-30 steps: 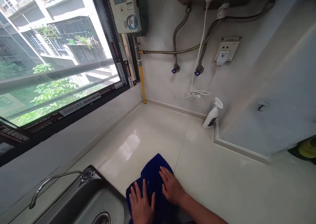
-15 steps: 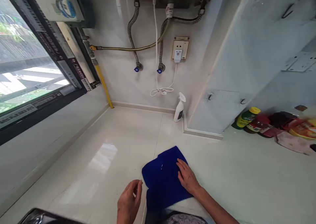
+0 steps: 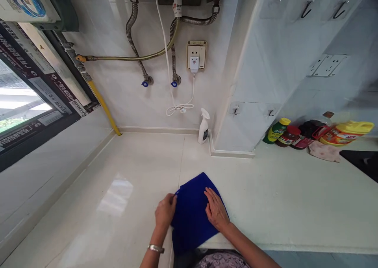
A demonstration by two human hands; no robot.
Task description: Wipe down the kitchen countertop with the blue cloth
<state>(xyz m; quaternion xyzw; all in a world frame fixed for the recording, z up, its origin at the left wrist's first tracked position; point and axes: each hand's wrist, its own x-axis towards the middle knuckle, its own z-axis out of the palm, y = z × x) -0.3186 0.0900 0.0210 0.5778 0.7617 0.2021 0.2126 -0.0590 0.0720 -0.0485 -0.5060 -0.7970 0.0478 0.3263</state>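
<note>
A dark blue cloth [image 3: 193, 213] lies on the pale countertop at its front edge, part of it hanging down toward my body. My left hand [image 3: 165, 211], with a silver bracelet at the wrist, pinches the cloth's left edge near its upper corner between thumb and fingers. On the cloth's right side, my right hand [image 3: 217, 209] rests flat with its fingers stretched out. Farther back stands a white spray bottle [image 3: 203, 126], upright against the wall by the pillar's corner.
Several bottles, including a green one with a yellow cap [image 3: 277, 131] and a yellow jug [image 3: 347, 133], stand at the right beside a pink cloth [image 3: 325, 151]. A yellow pipe [image 3: 104, 107] meets the counter's back left corner. A plugged outlet [image 3: 196, 55] and hoses hang above.
My left hand has moved up and right and taken hold of the cloth's left edge, whose folded part now lies differently. My right hand stays on the cloth. The view has shifted rightward.
</note>
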